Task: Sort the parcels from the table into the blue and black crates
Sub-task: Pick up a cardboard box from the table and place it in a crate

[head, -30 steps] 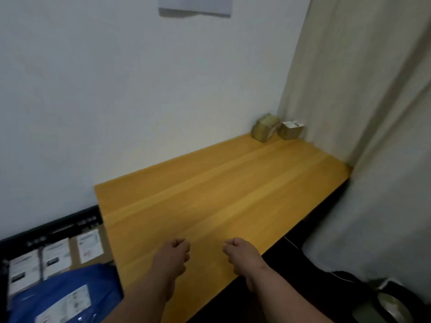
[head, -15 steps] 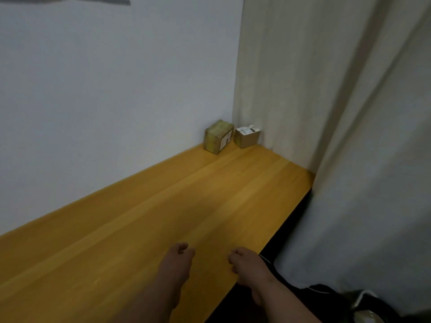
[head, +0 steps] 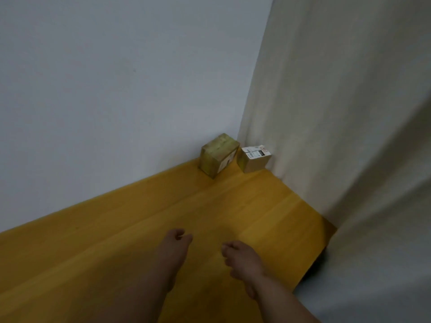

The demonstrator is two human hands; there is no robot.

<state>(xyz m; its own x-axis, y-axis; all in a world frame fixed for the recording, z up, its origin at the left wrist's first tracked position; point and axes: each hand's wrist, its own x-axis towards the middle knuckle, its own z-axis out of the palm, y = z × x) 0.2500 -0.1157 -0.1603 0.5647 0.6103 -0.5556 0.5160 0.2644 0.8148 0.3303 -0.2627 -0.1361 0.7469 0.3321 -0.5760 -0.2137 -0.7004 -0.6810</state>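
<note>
A: Head view: where are the parcels?

B: Two small boxes sit on the wooden table (head: 98, 252), at its far corner, just above the middle of the frame. The greenish-brown box (head: 219, 155) stands against the white wall (head: 116, 89). Just right of it, close by but with a thin gap showing, is the tan box (head: 253, 160) with a white label on top, backed against the pale curtain (head: 338, 113).

A: Any crates, and anything in them?

B: No crate appears in this view, so their contents cannot be told from here.

A: And the hands?

B: Both are low in the frame, over the near part of the table, well apart from the boxes. The left hand (head: 173, 249) has its fingers curled loosely inward and grasps nothing. The right hand (head: 243, 258) is likewise loosely curled and empty. A clear strip of table shows between them.

A: What is hard to make out?

B: The label print on the tan box is too small to read. A pale patch on the greenish box's right face may be a sticker; I cannot tell. Both forearms are cut off by the bottom edge. The curtain covers the table's right end, and the dark space under it at lower right is blurred.
</note>
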